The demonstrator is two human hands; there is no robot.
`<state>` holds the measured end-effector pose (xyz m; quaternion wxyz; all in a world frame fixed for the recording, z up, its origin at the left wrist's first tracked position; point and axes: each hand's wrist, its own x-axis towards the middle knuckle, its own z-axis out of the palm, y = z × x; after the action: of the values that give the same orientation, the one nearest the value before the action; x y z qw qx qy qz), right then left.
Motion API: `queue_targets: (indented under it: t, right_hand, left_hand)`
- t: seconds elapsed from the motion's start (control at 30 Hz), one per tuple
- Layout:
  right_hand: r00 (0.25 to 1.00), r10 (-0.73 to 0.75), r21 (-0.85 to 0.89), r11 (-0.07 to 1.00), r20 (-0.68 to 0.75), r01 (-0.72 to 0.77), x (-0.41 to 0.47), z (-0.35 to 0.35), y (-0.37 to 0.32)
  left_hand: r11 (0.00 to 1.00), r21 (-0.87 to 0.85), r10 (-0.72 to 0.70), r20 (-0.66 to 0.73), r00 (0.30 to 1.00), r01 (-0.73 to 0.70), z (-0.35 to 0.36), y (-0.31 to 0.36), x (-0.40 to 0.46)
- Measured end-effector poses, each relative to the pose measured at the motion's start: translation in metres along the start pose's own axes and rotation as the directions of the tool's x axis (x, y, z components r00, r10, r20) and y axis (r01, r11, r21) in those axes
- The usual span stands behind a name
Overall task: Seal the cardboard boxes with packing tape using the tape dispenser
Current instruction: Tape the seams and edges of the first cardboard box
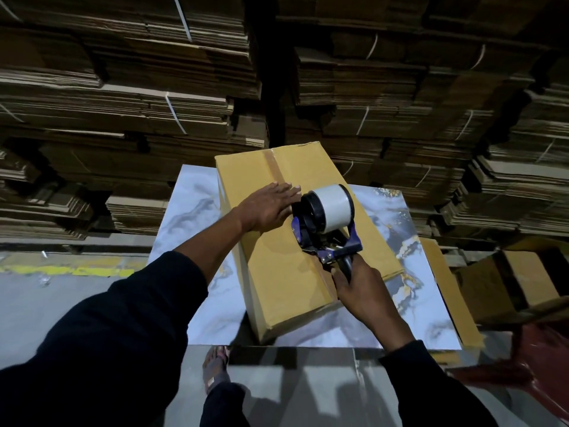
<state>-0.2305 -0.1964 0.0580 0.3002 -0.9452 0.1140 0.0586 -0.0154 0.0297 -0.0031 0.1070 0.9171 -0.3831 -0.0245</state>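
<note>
Two hands are at work on one cardboard box (286, 241), which lies on the marble-patterned bench (415, 303) with its closed top flaps facing us. Our left hand (268, 208) lies flat on the lid, fingers straight, pressing beside the centre seam, where a strip of packing tape (275, 167) covers the far stretch. Our right hand (360, 291) has its grip clenched around the handle of the tape dispenser (326, 223), whose head sits on the seam about midway along the box. We judge the main risk to be the tape wandering off the seam if the dispenser is pulled at an angle, leaving one flap loose. If the left hand eases its pressure, the flaps could spring apart and the tape could wrinkle or bridge the gap. The fingertips lie close to the dispenser, so a jerk forward could nip them. We can read no brand, label or writing on the box, the white tape roll (334, 201) or the dispenser.
</note>
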Motion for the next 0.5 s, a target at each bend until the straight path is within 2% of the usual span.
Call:
queue_targets:
  t: [0.23,0.4,0.5]
  right_hand:
    - [0.999,0.015,-0.032,0.999,-0.028,-0.016,-0.042,-0.002,0.027]
    - [0.998,-0.013,-0.025,1.000,-0.061,0.011,-0.042,0.002,0.024]
    - [0.997,-0.022,-0.008,1.000,-0.069,0.021,-0.045,0.003,0.025]
  left_hand:
    - [1.000,-0.010,-0.007,0.007,1.000,0.007,-0.003,0.005,0.000]
    - [0.993,-0.018,0.116,0.016,0.993,-0.116,0.013,0.037,-0.015]
    - [0.993,-0.027,0.118,0.004,0.993,-0.118,0.013,0.046,-0.019]
